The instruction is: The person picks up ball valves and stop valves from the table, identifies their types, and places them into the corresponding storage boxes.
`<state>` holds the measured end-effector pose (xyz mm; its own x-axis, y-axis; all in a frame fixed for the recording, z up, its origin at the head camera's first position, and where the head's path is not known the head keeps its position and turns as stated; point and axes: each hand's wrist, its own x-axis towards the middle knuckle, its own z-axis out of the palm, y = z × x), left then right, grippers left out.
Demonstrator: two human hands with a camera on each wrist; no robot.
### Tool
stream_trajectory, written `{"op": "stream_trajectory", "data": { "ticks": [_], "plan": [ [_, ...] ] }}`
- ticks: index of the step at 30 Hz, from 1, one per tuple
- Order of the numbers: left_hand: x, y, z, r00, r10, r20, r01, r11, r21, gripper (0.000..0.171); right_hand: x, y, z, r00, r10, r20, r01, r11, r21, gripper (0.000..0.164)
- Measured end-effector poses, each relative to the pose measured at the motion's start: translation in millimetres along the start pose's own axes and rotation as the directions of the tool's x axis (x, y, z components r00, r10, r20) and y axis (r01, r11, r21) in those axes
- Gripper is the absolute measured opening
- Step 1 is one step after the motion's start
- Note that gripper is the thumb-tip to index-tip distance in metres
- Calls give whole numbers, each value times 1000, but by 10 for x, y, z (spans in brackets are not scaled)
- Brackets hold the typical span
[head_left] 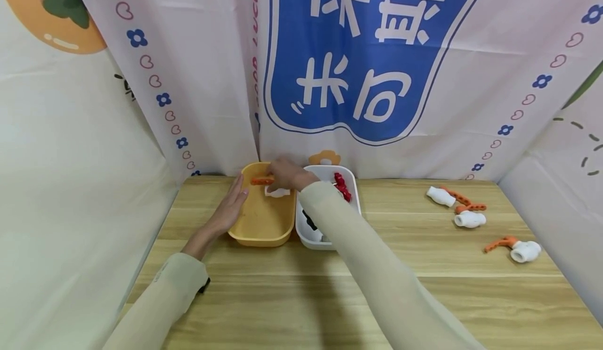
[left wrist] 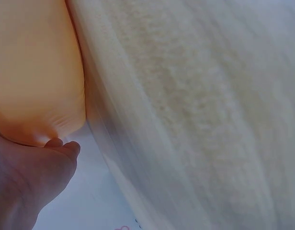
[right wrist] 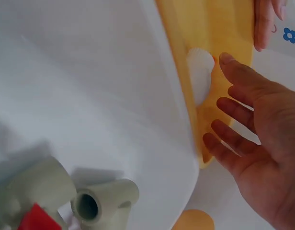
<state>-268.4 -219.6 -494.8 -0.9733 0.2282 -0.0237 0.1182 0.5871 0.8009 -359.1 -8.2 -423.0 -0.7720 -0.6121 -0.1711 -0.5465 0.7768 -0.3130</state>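
A white valve with an orange handle [head_left: 279, 193] lies inside the yellow tub [head_left: 264, 222], toward its far end. Over it reaches the right hand [head_left: 286, 174], fingers spread and loose, gripping nothing – the thumb tip is close to the valve. The left hand [head_left: 228, 210] rests against the yellow tub's left side, fingers straight.

If the right hand drew back low, its wrist could catch the yellow tub's rim or knock the white tub [head_left: 314, 245] just right of it, which holds red pieces [head_left: 342, 187] and grey pipe fittings [right wrist: 114, 194]. A hard push from the left hand could also slide the yellow tub into its neighbour.

Beneath the yellow tub is a wood-grain table [head_left: 254, 292]; well to its right lie three more valves [head_left: 470, 219]. Behind it hangs a printed cloth [head_left: 216, 88] – hearts, flowers, a blue panel.
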Motion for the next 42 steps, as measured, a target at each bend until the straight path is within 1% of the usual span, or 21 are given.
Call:
{"op": "stream_trajectory", "data": {
  "ticks": [1, 4, 7, 13, 19, 23, 30, 33, 42],
  "plan": [
    [1, 3, -3, 1000, 0, 1, 0, 1000, 3, 71, -9, -2, -19, 1000, 4, -3, -4, 1000, -9, 50],
    [2, 7, -8, 1000, 5, 1, -5, 1000, 17, 72, -44, -9, -57, 1000, 31, 4, -31, 999, 11, 57],
    [4, 9, -7, 1000, 10, 0, -10, 1000, 24, 72, -78, -6, -80, 999, 42, 7, -42, 999, 16, 60],
    [11, 12, -3, 1000, 3, -2, -3, 1000, 16, 66, -133, 2, -132, 1000, 23, 5, -23, 1000, 12, 61],
    [9, 15, -2, 1000, -5, 1, 5, 1000, 18, 66, -200, 19, -217, 1000, 13, 18, -13, 1000, 3, 62],
    [10, 18, -1, 1000, -9, 0, 9, 1000, 26, 66, -277, 29, -279, 1000, 8, 25, -8, 1000, 11, 60],
    [8, 21, 12, 1000, -14, -1, 14, 999, 34, 71, -402, 110, -362, 1000, -27, 14, 28, 999, -20, 58],
    [10, 17, 16, 1000, -16, 1, 16, 999, 35, 72, -473, 113, -398, 999, -35, 11, 35, 999, -17, 56],
    [12, 37, 18, 1000, -20, 2, 20, 999, 33, 72, -715, 161, -494, 994, -99, -56, 96, 994, -50, 50]
  ]
}}
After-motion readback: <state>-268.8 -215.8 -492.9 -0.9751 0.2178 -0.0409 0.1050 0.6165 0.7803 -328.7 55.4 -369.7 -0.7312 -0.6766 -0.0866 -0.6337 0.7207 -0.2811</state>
